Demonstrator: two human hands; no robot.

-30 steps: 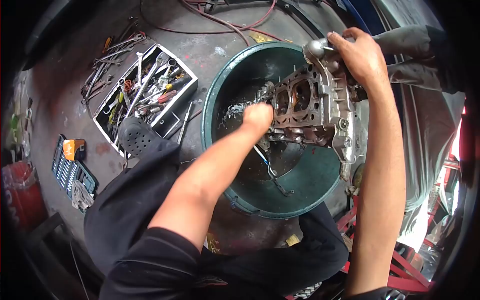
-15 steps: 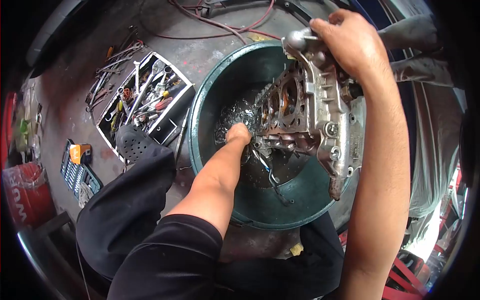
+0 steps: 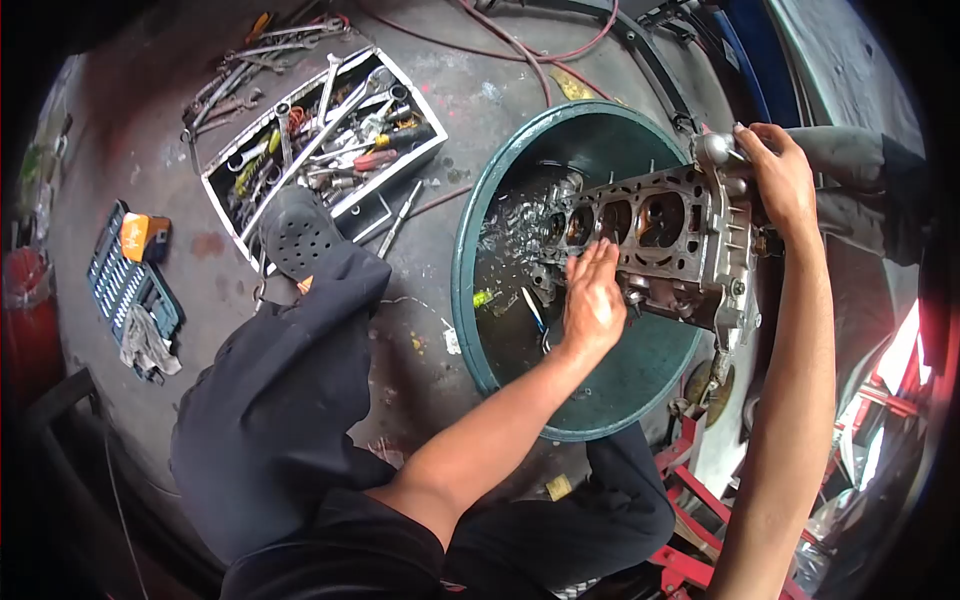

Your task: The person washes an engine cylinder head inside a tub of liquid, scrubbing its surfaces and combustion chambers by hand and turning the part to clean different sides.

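Observation:
An engine cylinder head (image 3: 712,255) leans in a round green tub (image 3: 466,300), its far end down in dark, bubbly liquid and its near end above the rim. Round chambers show along its flat face. My right hand (image 3: 785,190) grips its raised end, fingers wrapped over the top corner. My left hand (image 3: 596,305) lies against the flat face near the chambers, fingers stretched out and holding nothing. Below it, a blue and white thin object (image 3: 533,308) sticks up from the liquid.
A white-edged toolbox (image 3: 425,95) full of wrenches stands left of the tub, with loose wrenches (image 3: 225,100) beyond it. A socket set (image 3: 120,270) lies at far left. Red hoses (image 3: 510,45) cross the floor; red metal frames (image 3: 690,520) stand lower right.
My left hand has come up out of the liquid onto the cylinder head's face, its fingers opening out. My right hand keeps its grip. The camera view has shifted, moving the tub rightward.

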